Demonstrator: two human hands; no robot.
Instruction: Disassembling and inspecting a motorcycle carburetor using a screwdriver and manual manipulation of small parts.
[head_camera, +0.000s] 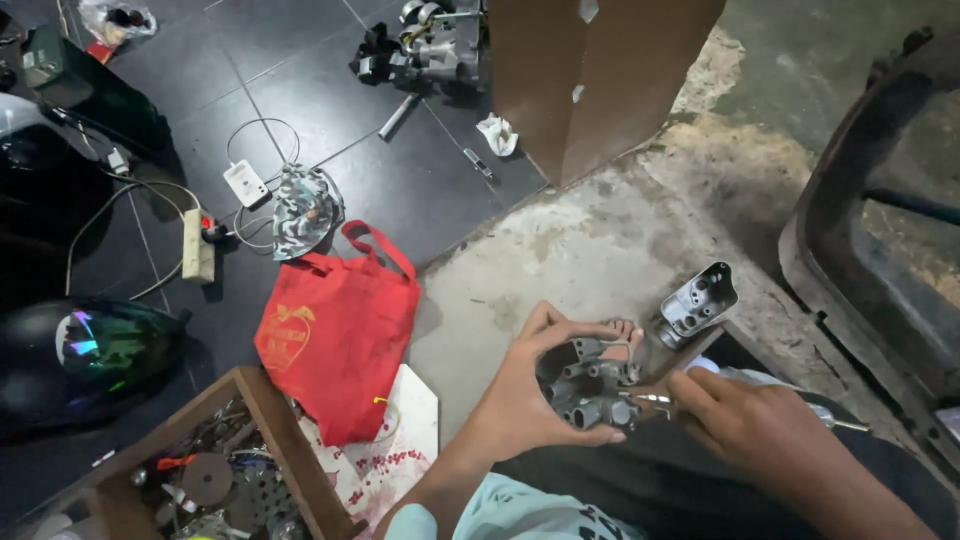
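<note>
My left hand (525, 395) grips a grey cast-metal engine part (590, 390) with several round ports, held over my lap. My right hand (765, 425) holds a thin metal tool (655, 400) whose tip touches the part's right side; the tool's other end sticks out past my wrist. A second grey metal housing (697, 300) with small holes lies on the concrete just beyond the held part. A bare foot shows behind the part.
A red cloth bag (335, 330) lies left of my hands. A wooden box (265, 400) of small parts and tools sits at the lower left. A dark helmet (90, 350), power strip (197, 245), cardboard box (600, 70), engine assembly (430, 50) and rusty metal frame (850, 230) surround me.
</note>
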